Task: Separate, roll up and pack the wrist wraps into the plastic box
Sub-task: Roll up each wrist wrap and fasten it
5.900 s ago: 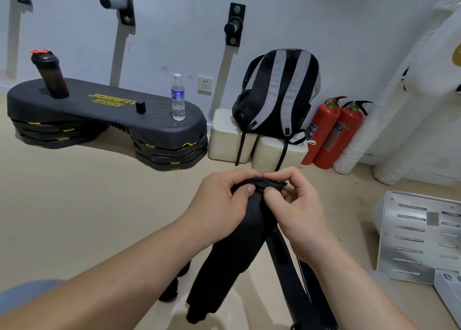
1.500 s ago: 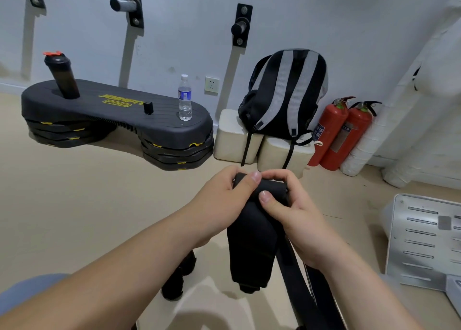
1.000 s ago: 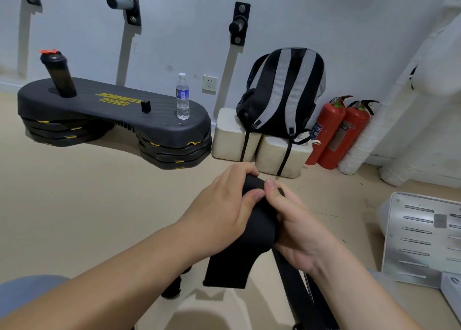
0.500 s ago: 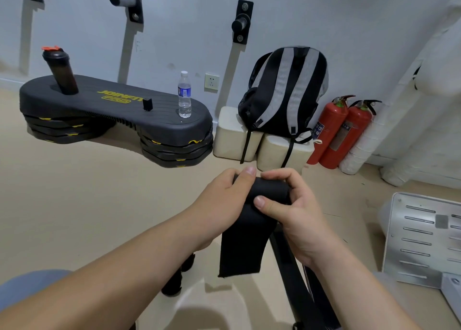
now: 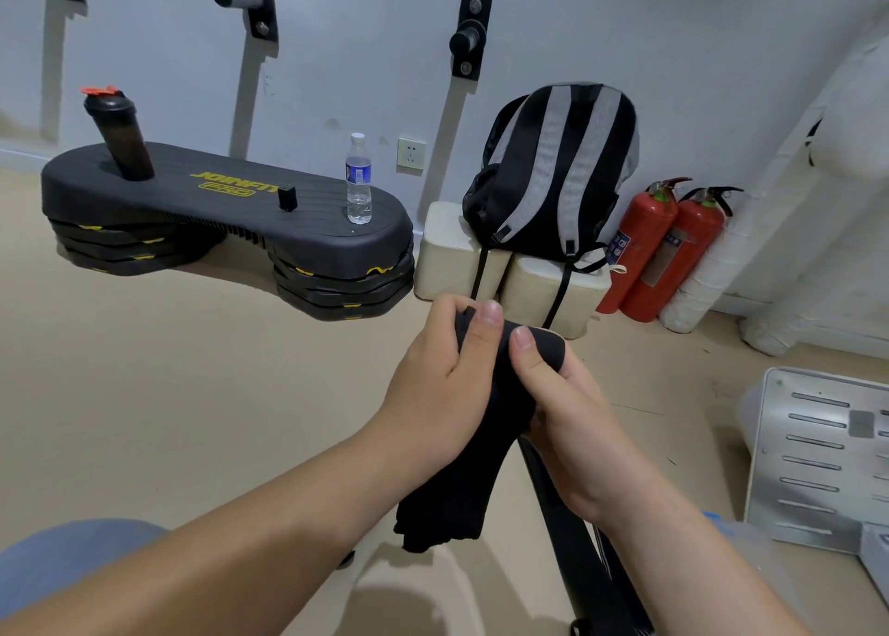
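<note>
left hand (image 5: 440, 375): fingers curled round rolled top of black wrist wrap (image 5: 486, 423), thumb on its near face | right hand (image 5: 567, 409): fingers clenched on same roll, thumb pressing top | wrap: held above the floor (image 5: 192, 395) between both hands, loose tail hanging below the fingers

This looks like a corner of a gym or training room. A black JOINFIT step platform (image 5: 231, 202) sits on stacked risers (image 5: 336, 289) against the wall, with a dark shaker bottle (image 5: 118, 135) and a water bottle (image 5: 358, 183) standing on it, and metal pegs (image 5: 469, 41) are bolted to the wall above. A striped backpack (image 5: 553, 168) rests on pale blocks (image 5: 447, 255) beside two red fire extinguishers (image 5: 640, 245), the floor (image 5: 168, 370) is plain beige, and a black wrist wrap (image 5: 457, 496) is being handled in front.
</note>
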Available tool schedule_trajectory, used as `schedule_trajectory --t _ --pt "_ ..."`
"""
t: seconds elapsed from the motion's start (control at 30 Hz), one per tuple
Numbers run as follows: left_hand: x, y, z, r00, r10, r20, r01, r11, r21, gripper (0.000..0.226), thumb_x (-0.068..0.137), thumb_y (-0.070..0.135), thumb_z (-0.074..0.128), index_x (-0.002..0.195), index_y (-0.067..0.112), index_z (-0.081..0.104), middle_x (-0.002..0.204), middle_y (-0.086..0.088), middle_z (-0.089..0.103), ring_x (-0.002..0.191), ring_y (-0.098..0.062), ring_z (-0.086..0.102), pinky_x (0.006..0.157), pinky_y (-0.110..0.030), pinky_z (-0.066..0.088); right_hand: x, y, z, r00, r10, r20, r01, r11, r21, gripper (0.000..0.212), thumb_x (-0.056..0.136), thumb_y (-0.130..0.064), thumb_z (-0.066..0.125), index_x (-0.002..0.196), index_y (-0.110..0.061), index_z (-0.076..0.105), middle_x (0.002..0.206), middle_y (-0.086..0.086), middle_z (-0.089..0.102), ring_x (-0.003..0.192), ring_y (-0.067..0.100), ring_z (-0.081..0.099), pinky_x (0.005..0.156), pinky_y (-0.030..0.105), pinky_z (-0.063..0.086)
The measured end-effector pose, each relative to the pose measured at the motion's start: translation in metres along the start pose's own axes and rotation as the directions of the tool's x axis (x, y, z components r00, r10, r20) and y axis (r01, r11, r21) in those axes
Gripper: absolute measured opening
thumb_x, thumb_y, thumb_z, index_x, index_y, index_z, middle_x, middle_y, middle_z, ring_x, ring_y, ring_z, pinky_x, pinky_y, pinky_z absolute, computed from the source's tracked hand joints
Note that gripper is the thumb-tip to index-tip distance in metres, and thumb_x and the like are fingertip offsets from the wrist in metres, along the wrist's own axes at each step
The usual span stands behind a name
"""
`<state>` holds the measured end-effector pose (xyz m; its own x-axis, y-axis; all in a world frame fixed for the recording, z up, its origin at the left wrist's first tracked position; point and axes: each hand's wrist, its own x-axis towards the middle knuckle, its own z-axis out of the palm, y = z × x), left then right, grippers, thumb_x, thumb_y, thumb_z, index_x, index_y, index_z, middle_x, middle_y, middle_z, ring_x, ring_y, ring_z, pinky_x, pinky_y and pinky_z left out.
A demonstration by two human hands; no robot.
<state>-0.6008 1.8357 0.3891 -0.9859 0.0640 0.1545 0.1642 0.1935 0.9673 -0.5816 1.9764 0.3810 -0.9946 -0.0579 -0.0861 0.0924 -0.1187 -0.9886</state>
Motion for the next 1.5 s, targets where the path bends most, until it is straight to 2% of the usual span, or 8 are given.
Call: schedule_trajectory --t 0.27,0.43,0.6,0.73,0.87,1.03,1.27,1.5 --pt "0.003 0.001 -0.004 0.999 0.046 0.025 -0.05 0.981 0.189 0.047 0.101 0.066 0.039 0.109 0.023 0.056 0.097 0.008 0.071 0.097 -0.016 0.067 0.088 -0.043 0.052 0.002 0.003 0.002 0.999 -0.034 -0.015 0.034 0.999 -0.025 0.057 0.093 -0.058 0.068 0.127 -0.012 0.062 0.119 0.011 0.078 0.118 0.028 0.072 0.099 0.045 0.057" --pt "0.002 0.001 -0.002 0.99 -0.129 0.056 0.133 0.987 -0.086 0.041 0.1 0.062 0.054 0.102 0.024 0.066 0.096 0.006 0.075 0.096 -0.011 0.071 0.091 -0.038 0.058 0.0 -0.001 0.0 0.994 -0.108 0.014 0.107 0.992 0.062 0.026 0.094 -0.031 0.072 0.112 -0.015 0.064 0.107 0.014 0.076 0.101 0.028 0.072 0.091 0.048 0.059" --pt "0.005 0.004 -0.009 0.949 -0.245 0.199 0.27 0.956 -0.113 0.064 0.094 0.083 0.039 0.12 0.035 0.073 0.113 0.014 0.077 0.109 -0.003 0.071 0.1 -0.034 0.056 -0.001 -0.003 -0.003 0.987 -0.155 0.031 0.155 0.988 -0.004 0.027 0.097 -0.012 0.071 0.122 -0.015 0.06 0.111 0.013 0.071 0.099 0.023 0.07 0.084 0.038 0.063" --pt "0.007 0.003 -0.011 0.93 -0.285 0.231 0.324 0.934 -0.149 0.057 0.095 0.074 0.052 0.117 0.025 0.071 0.109 0.004 0.08 0.101 -0.011 0.077 0.093 -0.037 0.062 -0.002 -0.004 -0.007 0.986 -0.155 0.056 0.157 0.986 -0.048 0.031 0.099 -0.001 0.065 0.123 -0.021 0.064 0.118 0.01 0.075 0.105 0.022 0.073 0.085 0.034 0.062" --pt "0.009 0.004 -0.013 0.933 -0.275 0.231 0.327 0.917 -0.229 0.049 0.098 0.064 0.059 0.12 0.021 0.068 0.112 -0.002 0.08 0.106 -0.019 0.077 0.099 -0.047 0.06 0.0 -0.013 -0.005 0.999 -0.019 0.036 0.017 0.999 0.047 0.038 0.094 -0.023 0.078 0.13 -0.018 0.064 0.122 0.014 0.075 0.113 0.031 0.074 0.091 0.043 0.062" --pt "0.008 0.008 -0.017 0.974 -0.153 0.168 0.187 0.961 -0.206 0.012 0.105 0.04 0.061 0.112 0.031 0.063 0.105 0.005 0.076 0.096 -0.004 0.073 0.083 -0.026 0.062 0.001 -0.017 -0.002 0.983 0.139 0.116 -0.141 0.99 0.012 0.057 0.095 -0.059 0.055 0.134 -0.02 0.07 0.126 0.007 0.077 0.122 0.023 0.072 0.111 0.048 0.051" --pt "0.002 0.004 -0.021 0.956 0.077 0.283 -0.07 0.997 -0.032 0.03 0.101 0.018 0.069 0.122 0.035 0.056 0.101 0.005 0.07 0.091 -0.006 0.066 0.083 -0.029 0.059 0.003 -0.014 -0.005 0.995 0.081 0.065 -0.086 0.993 0.081 0.054 0.102 -0.053 0.056 0.133 -0.01 0.067 0.127 0.019 0.075 0.123 0.035 0.07 0.114 0.06 0.048" --pt "0.012 0.01 -0.022 0.942 -0.195 0.273 0.281 0.902 -0.327 0.036 0.078 0.033 0.073 0.113 0.023 0.073 0.113 -0.013 0.076 0.102 -0.025 0.074 0.093 -0.041 0.058 0.004 -0.01 -0.013 0.998 -0.05 0.028 0.045 0.99 0.134 0.021 0.089 -0.027 0.072 0.108 -0.018 0.075 0.107 0.015 0.077 0.102 0.03 0.074 0.088 0.041 0.063"
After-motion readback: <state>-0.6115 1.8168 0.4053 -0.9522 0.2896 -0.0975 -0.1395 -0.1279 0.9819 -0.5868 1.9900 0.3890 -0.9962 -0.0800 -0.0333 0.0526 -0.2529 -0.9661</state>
